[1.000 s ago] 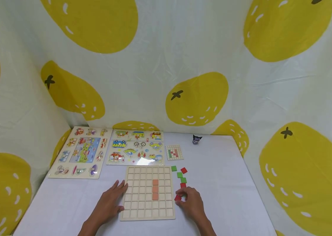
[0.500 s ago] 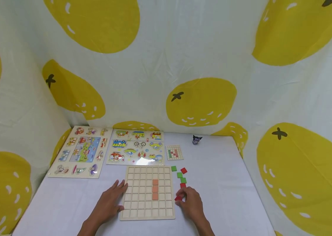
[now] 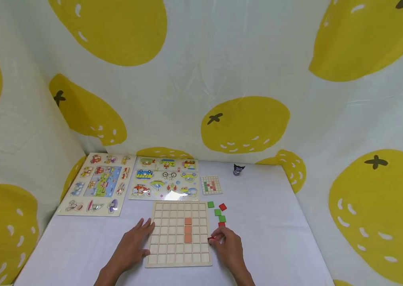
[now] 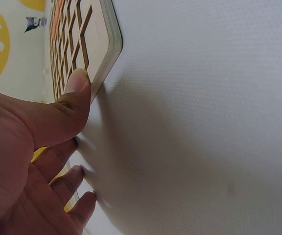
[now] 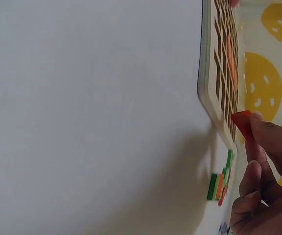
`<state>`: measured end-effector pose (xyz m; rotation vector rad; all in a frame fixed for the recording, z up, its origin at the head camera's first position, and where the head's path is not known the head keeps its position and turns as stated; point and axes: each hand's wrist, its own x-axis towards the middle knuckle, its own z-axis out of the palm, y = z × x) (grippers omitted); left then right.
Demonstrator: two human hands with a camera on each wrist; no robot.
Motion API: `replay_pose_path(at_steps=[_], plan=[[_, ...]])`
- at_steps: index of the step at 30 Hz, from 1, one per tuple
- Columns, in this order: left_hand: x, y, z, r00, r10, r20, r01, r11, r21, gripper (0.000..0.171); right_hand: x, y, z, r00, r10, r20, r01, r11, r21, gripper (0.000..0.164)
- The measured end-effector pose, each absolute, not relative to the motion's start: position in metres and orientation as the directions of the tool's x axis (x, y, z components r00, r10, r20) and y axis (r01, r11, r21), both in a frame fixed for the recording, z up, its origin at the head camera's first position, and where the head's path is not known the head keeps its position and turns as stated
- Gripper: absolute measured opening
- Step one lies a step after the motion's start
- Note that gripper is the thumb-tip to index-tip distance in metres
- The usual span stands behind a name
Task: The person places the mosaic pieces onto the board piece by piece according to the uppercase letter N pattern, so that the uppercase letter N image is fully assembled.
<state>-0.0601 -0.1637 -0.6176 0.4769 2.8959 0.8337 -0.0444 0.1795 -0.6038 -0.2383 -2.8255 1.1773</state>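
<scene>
right hand [image 3: 228, 247] pinches red tile [image 5: 243, 125]; at right edge of grid board [image 3: 180, 248]; left hand [image 3: 131, 244] loosely spread; touching left edge

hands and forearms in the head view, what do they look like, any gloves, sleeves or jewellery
The left hand and right hand are bare, with no gloves or rings showing. The left forearm and right forearm are bare up to the picture's edge: no sleeve, bracelet or marking is visible.
</scene>
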Motion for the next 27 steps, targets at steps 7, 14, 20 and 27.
replay_pose_path(at_steps=[7, 14, 20, 27], plan=[[-0.060, -0.164, -0.617, -0.947, 0.321, -0.012, 0.267, 0.807, 0.526, 0.092, -0.038, 0.153, -0.604, -0.991, 0.128, -0.039, 0.111, 0.627, -0.771, 0.023], [-0.058, -0.163, -0.614, -0.947, 0.320, -0.009, 0.267, 0.804, 0.532, 0.092, -0.036, 0.127, -0.611, -0.993, 0.100, -0.069, 0.118, 0.665, -0.737, 0.023], [-0.057, -0.163, -0.615, -0.947, 0.321, 0.010, 0.278, 0.803, 0.527, 0.091, -0.038, 0.113, -0.614, -0.987, 0.148, -0.059, 0.147, 0.703, -0.696, 0.023], [-0.057, -0.163, -0.615, -0.949, 0.315, 0.003, 0.269, 0.805, 0.529, 0.091, -0.038, 0.105, -0.612, -0.989, 0.143, -0.041, 0.134, 0.732, -0.669, 0.023]])
